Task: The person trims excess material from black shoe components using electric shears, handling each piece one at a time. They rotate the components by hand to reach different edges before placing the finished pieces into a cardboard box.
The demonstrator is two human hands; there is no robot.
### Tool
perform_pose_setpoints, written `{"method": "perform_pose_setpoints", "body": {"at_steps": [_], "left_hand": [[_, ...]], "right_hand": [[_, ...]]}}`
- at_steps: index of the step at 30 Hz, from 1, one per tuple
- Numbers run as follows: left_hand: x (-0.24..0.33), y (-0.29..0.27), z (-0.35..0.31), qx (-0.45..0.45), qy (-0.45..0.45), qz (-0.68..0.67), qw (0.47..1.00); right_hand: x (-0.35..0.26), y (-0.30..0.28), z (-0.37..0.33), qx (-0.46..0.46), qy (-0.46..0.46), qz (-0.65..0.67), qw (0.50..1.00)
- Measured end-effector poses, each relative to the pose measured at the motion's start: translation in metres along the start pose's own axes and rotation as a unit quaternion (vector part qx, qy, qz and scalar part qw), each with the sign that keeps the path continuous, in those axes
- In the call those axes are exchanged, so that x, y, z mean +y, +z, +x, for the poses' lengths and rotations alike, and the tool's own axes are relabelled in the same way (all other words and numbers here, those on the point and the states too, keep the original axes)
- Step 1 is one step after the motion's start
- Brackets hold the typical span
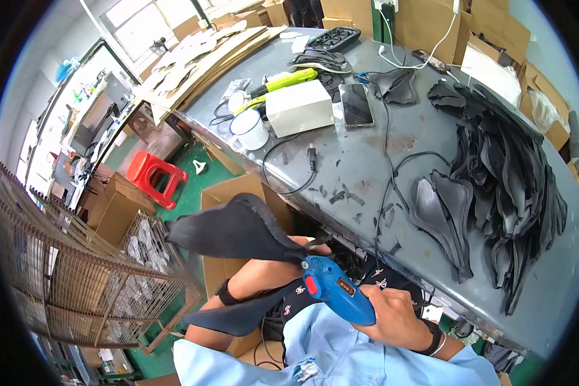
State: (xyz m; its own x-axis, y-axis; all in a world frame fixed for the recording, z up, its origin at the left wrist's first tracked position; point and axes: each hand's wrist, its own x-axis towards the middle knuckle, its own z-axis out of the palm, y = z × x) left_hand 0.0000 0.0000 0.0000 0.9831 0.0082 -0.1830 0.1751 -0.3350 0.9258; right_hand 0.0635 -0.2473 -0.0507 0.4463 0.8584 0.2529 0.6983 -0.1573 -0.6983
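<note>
My right hand [392, 315] is wrapped round the handle of a blue cordless power tool [341, 293] with a red button. The tool's nose points up and left, touching or nearly touching the narrow end of a black curved, saddle-shaped piece [231, 228]. Closed on that narrow end is my left hand [264, 273], its fingers partly hidden by the piece and the tool. A thin dark strip [318, 244] shows by the left fingertips. Below the left forearm, another black flap [238, 315] lies across my lap; whether it joins the held piece I cannot tell.
On the grey table [347, 161] lie black scraps [344, 195], a heap of black shaped pieces [508, 167], a white box [299, 108], a mug [249, 130], a phone [356, 105] and cords. A cardboard box [219, 193], red stool [156, 177] and wire cage [90, 276] stand left.
</note>
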Motion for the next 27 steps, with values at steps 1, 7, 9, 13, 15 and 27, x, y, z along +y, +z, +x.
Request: {"method": "perform_pose_setpoints", "body": {"at_steps": [1,7,9,13,15,27], "left_hand": [[0.016,-0.004,0.000,0.009,-0.043,-0.004,0.999],[0.026,-0.001,0.004,0.382,0.221,-0.314,0.840],[0.009,0.002,0.005,0.374,0.202,-0.326,0.844],[-0.004,0.020,0.008,0.413,0.219,-0.343,0.815],[-0.001,0.028,0.009,0.442,0.230,-0.341,0.797],[-0.013,0.054,0.010,0.481,0.272,-0.333,0.764]], "right_hand": [[0.005,0.000,-0.002,0.002,0.013,0.008,1.000],[0.004,-0.006,0.001,0.013,0.047,-0.001,0.999],[0.004,-0.006,0.003,0.016,0.046,-0.009,0.999],[0.003,-0.004,0.005,0.017,0.048,-0.006,0.999],[0.002,-0.004,0.006,0.014,0.050,-0.011,0.999],[-0.022,-0.002,0.021,0.003,0.087,0.049,0.995]]}}
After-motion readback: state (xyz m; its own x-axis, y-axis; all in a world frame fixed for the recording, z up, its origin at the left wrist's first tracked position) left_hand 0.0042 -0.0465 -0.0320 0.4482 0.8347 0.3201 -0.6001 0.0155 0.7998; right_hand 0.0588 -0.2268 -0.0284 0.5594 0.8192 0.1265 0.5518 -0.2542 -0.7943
